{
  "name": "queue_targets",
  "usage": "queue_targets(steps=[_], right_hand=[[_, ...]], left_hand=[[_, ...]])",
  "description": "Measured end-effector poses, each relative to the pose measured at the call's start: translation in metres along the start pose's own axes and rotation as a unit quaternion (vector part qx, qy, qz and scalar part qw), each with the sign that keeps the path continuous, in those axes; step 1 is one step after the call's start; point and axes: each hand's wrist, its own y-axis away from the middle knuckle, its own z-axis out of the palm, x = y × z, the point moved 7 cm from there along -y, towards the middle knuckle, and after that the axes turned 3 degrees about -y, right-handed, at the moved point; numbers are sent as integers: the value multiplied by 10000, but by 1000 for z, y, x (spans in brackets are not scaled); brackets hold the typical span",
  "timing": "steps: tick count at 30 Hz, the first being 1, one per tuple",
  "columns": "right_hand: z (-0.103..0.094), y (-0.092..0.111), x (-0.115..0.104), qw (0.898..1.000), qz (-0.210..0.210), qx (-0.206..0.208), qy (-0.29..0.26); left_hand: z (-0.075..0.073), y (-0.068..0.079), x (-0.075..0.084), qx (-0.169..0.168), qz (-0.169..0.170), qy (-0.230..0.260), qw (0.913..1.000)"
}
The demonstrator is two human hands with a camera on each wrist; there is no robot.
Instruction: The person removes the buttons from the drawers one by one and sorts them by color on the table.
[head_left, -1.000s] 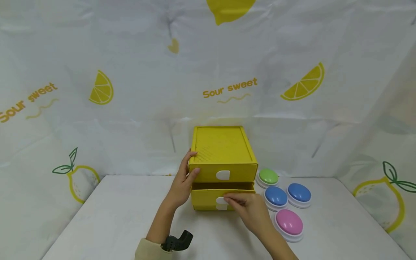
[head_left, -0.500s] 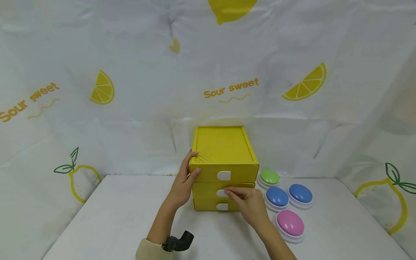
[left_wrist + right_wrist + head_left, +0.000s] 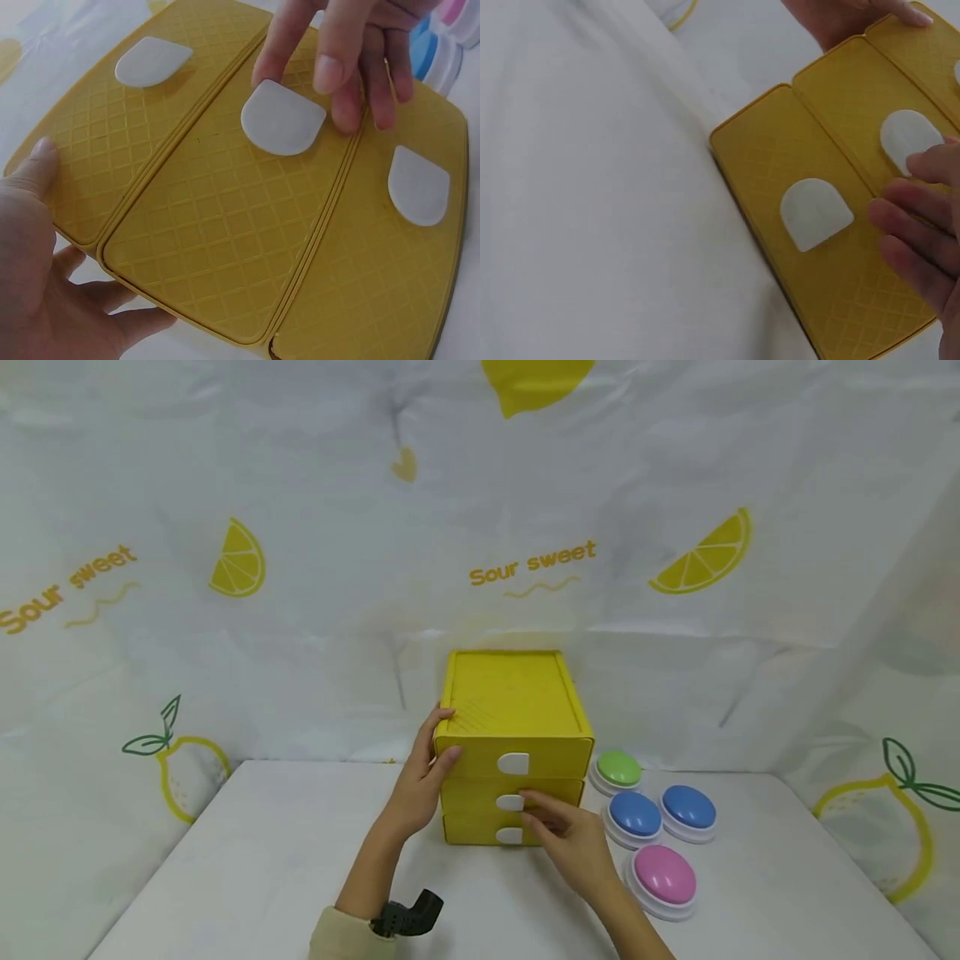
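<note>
A yellow drawer box (image 3: 517,693) with three stacked drawers and white tab handles stands at the back of the table. All three drawers are pushed in flush. My left hand (image 3: 416,785) holds the box's left side, thumb on the top drawer's front and fingers along the side wall. At the middle drawer, my right hand (image 3: 577,843) has its index fingertip against the edge of the white handle (image 3: 283,118). The thumb stands apart from that finger, and the other fingers are loosely bent near the drawer fronts. The lower handle (image 3: 815,214) is untouched.
Right of the box are round push buttons on white bases: a green one (image 3: 619,768), two blue ones, the nearer blue button (image 3: 635,814) close to my right hand, and a pink one (image 3: 665,874). A lemon-print cloth (image 3: 337,568) hangs behind the white table (image 3: 247,860).
The middle drawer, partly out a second ago, has gone in flush with the box. My right thumb has come away from the index finger at its handle. The left hand keeps its hold.
</note>
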Motion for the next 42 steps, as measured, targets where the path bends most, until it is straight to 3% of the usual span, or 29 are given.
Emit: queue_targets(steps=[6,12,15,19,26,31,36,42], right_hand=[[7,9,-3,9899,-1372,348,35],[6,19,4,9765,-1863,1080,46],[6,23,12,9747,-1737,1398,125],[6,23,22,9813,-1205,1481,232],[15,22,36,9946,-280,973,231],[18,22,38,9965,-104,788,243],[15,23,35,9933,25,924,697],[16,26,37,9935,198,940,616]], left_hand=[[0,0,0,3,54,-6,10000],[0,0,0,7,62,5,10000],[0,0,-1,-10,61,7,10000],[0,0,-1,-32,70,43,10000],[-1,0,0,-8,74,0,10000],[0,-1,0,0,88,-56,9999],[0,-1,-1,-20,80,-56,10000],[-1,0,-1,-8,56,-31,10000]])
